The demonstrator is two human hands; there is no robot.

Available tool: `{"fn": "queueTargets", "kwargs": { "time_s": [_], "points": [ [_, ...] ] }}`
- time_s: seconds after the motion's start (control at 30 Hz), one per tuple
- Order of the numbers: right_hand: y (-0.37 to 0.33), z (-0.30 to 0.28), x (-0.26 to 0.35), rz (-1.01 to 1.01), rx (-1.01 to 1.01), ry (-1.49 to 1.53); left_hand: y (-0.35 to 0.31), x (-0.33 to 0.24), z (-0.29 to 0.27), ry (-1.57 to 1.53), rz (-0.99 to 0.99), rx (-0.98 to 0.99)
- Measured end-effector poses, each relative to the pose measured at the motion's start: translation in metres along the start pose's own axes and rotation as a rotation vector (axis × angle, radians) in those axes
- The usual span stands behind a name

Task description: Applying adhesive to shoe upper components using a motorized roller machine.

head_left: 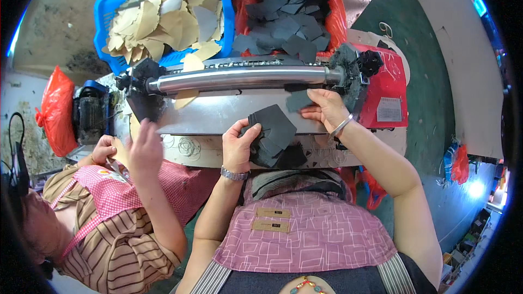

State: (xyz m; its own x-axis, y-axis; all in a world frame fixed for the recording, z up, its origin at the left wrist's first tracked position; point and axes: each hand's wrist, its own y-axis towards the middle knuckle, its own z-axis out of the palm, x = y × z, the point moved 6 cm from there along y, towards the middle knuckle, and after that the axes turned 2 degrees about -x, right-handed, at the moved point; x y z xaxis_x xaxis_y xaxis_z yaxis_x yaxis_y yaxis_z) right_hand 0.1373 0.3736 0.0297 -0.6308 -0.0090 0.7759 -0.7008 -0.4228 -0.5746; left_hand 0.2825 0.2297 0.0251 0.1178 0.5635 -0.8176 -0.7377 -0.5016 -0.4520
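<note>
Your left hand [238,144] pinches a cutout stack [276,130], seemingly as supply, and your right hand [330,111] pinches one piece [297,102] by the metal roller [245,79].

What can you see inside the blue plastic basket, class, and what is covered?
Inside the blue plastic basket lies a heap of tan cut pieces, with some pale grey ones on top. The lower layers and the basket floor are covered.

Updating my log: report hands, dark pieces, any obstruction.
Left hand gripping dark stack. Right hand holding dark piece near metal roller. Co-worker's hand off left, apart from both.
</note>
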Motion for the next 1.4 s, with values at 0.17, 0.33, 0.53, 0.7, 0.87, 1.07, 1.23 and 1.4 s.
{"fn": "queueTargets", "kwargs": {
  "time_s": [0.17, 0.33, 0.53, 0.7, 0.87, 1.07, 1.23, 1.4],
  "points": [
    [-0.029, 0.017, -0.014, 0.074, 0.288, -0.568, -0.003, 0.005, -0.002, -0.051, -0.025, -0.053],
    [-0.008, -0.013, -0.007, 0.009, 0.065, -0.502, -0.015, -0.019, 0.007, 0.586, 0.376, -0.040],
    [-0.028, -0.008, 0.014, -0.203, 0.062, -0.921, -0.046, -0.018, 0.042, 1.051, 0.705, 0.460],
    [-0.005, -0.021, -0.009, 0.090, 0.052, -0.065, -0.010, 0.016, 0.001, 0.000, -0.151, 0.072],
    [-0.037, 0.009, -0.013, 0.027, 0.257, -0.541, -0.009, 0.019, 0.001, -0.052, -0.104, -0.021],
    [-0.042, 0.022, -0.009, 0.010, 0.234, -0.607, -0.009, 0.018, -0.001, -0.107, -0.084, -0.036],
    [-0.041, 0.018, -0.009, -0.148, 0.294, -0.765, -0.012, 0.020, 0.001, -0.143, -0.129, -0.034],
    [-0.034, 0.012, -0.014, 0.038, 0.235, -0.509, -0.008, 0.021, -0.008, -0.122, -0.091, -0.060]
  ]
}}
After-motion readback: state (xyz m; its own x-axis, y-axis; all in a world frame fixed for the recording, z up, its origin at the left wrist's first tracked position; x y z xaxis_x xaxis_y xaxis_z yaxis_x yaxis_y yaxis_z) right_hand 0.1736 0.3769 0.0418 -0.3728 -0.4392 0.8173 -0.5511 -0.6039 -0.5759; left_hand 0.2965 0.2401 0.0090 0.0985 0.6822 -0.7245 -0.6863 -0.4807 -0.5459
